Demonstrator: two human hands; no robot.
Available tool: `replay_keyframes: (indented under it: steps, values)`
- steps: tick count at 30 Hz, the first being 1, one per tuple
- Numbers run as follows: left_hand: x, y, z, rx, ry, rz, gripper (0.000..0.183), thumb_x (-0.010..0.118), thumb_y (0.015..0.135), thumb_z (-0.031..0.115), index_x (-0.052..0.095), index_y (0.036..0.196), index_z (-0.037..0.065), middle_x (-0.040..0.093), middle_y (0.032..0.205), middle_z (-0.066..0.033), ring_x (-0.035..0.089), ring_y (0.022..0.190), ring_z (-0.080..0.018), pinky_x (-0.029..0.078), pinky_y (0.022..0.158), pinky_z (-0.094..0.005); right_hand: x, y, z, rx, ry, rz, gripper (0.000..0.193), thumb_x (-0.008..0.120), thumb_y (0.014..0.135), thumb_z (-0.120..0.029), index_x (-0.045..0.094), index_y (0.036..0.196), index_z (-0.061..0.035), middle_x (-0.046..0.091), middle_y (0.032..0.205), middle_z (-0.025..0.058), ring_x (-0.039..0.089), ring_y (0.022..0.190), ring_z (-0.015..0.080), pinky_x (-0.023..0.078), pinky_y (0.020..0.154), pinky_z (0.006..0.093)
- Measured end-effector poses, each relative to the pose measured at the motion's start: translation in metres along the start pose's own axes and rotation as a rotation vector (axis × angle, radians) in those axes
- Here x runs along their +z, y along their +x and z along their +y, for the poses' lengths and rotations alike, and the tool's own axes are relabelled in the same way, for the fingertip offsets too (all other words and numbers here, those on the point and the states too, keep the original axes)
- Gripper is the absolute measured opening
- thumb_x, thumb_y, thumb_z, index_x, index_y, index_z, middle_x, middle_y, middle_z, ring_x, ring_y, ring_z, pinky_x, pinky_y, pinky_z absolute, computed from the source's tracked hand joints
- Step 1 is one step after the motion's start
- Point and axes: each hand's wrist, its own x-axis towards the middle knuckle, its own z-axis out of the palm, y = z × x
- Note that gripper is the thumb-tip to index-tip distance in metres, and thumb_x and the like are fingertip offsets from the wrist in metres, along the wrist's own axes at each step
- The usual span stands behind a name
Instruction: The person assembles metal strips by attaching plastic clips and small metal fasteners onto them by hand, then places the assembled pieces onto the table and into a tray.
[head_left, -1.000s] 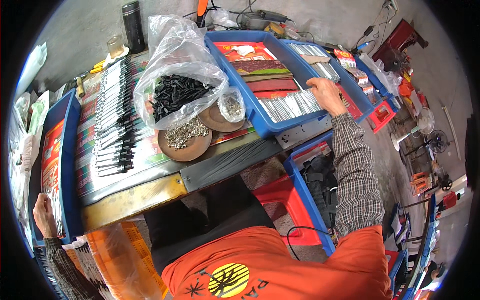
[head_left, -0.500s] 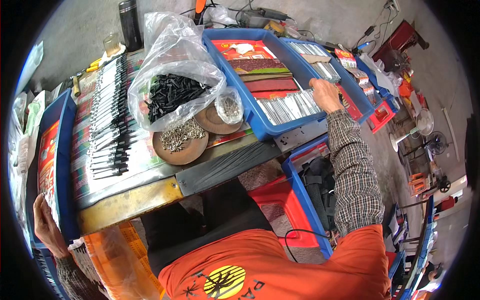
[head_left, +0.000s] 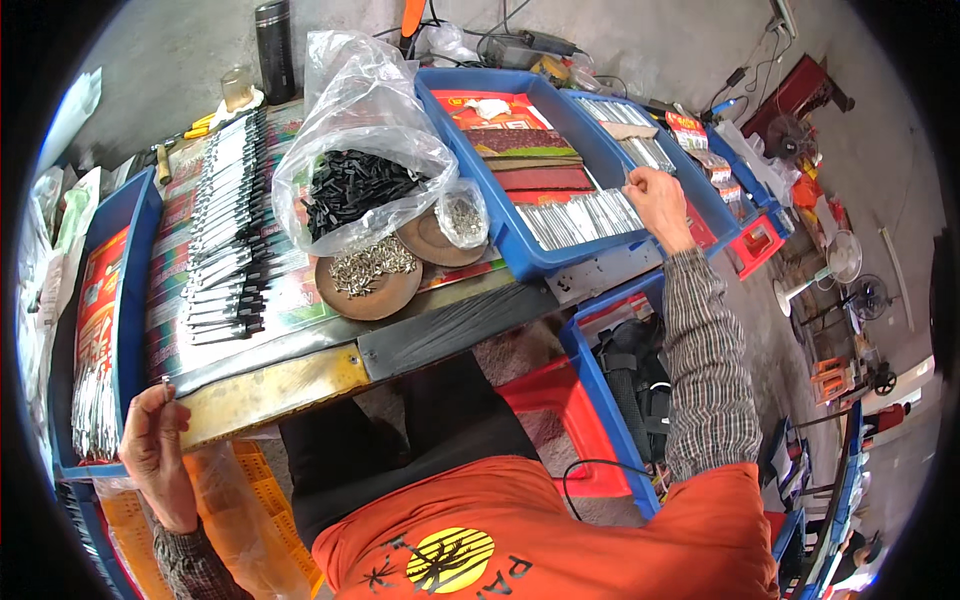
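My left hand [head_left: 160,455] is at the table's near left corner, with its fingers pinched together. A small silvery tip shows above the fingertips; the rest is hidden. Just left of it, a blue tray [head_left: 143,240] holds slim metal pieces [head_left: 95,415] on red printed card. My right hand [head_left: 660,207] is closed at the right end of a row of flat metal strips [head_left: 580,218]. That row lies in the near end of a larger blue tray [head_left: 545,262]. Whatever its fingertips hold is hidden.
A long row of black-and-silver parts [head_left: 225,240] covers the table's left. A clear bag of black pieces [head_left: 355,190] stands mid-table, beside a brown dish [head_left: 370,305] of small metal pins. Below the table's right side are a blue crate [head_left: 600,400] and a red stool [head_left: 575,440].
My left hand has come out of the left tray and moved right to the table corner, fingers now pinched. The right hand stays by the metal strips, its fingers drawn together.
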Motion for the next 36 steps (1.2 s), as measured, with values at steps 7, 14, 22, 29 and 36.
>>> replay_keyframes:
  steps: [7, 14, 22, 29, 36]
  values:
    - [0.033, -0.016, 0.034, -0.044, -0.133, -0.040, 0.014, 0.057, 0.086, -0.010, 0.062, 0.098, -0.005, 0.064, 0.083, -0.0044, 0.058, 0.073, -0.0080, 0.046, 0.065, -0.0203, -0.038, -0.056, -0.113, -0.131, 0.409, 0.024, 0.016, 0.068, 0.080, -0.011, 0.064, 0.086, 0.0025, 0.062, 0.077, 0.0123, 0.059, 0.064, 0.0224, 0.046, 0.061, 0.0339]
    - [0.075, -0.031, 0.059, -0.178, -0.472, -0.235, 0.013, 0.064, 0.085, -0.006, 0.065, 0.098, -0.003, 0.066, 0.087, -0.0050, 0.062, 0.070, -0.0092, 0.049, 0.061, -0.0213, -0.037, -0.111, -0.174, -0.204, 0.848, -0.226, 0.008, 0.068, 0.083, -0.003, 0.062, 0.086, 0.0021, 0.057, 0.077, 0.0053, 0.052, 0.065, 0.0109, 0.041, 0.058, 0.0254]
    - [0.094, -0.041, 0.068, -0.313, -0.611, -0.424, 0.014, 0.063, 0.090, 0.003, 0.066, 0.103, -0.001, 0.069, 0.084, -0.0030, 0.063, 0.071, -0.0053, 0.047, 0.057, -0.0175, -0.014, -0.152, -0.226, -0.268, 1.081, -0.423, 0.007, 0.067, 0.084, -0.002, 0.064, 0.089, 0.0020, 0.060, 0.084, 0.0071, 0.057, 0.071, 0.0143, 0.045, 0.060, 0.0262]
    - [0.104, -0.050, 0.062, -0.344, -0.705, -0.447, 0.012, 0.064, 0.091, 0.006, 0.065, 0.101, -0.001, 0.069, 0.083, -0.0032, 0.062, 0.071, -0.0046, 0.049, 0.055, -0.0175, -0.003, -0.178, -0.253, -0.250, 1.314, -0.671, 0.031, 0.063, 0.090, -0.002, 0.059, 0.119, 0.0045, 0.064, 0.091, 0.0069, 0.058, 0.065, 0.0073, 0.049, 0.058, 0.0223]
    - [0.110, -0.054, 0.059, -0.307, -0.811, -0.435, 0.013, 0.064, 0.091, 0.007, 0.065, 0.101, -0.002, 0.068, 0.085, -0.0044, 0.062, 0.072, -0.0063, 0.050, 0.056, -0.0183, 0.005, -0.193, -0.262, -0.252, 1.401, -0.682, 0.043, 0.062, 0.089, 0.001, 0.052, 0.131, 0.0026, 0.064, 0.096, 0.0079, 0.059, 0.068, 0.0081, 0.052, 0.060, 0.0236]
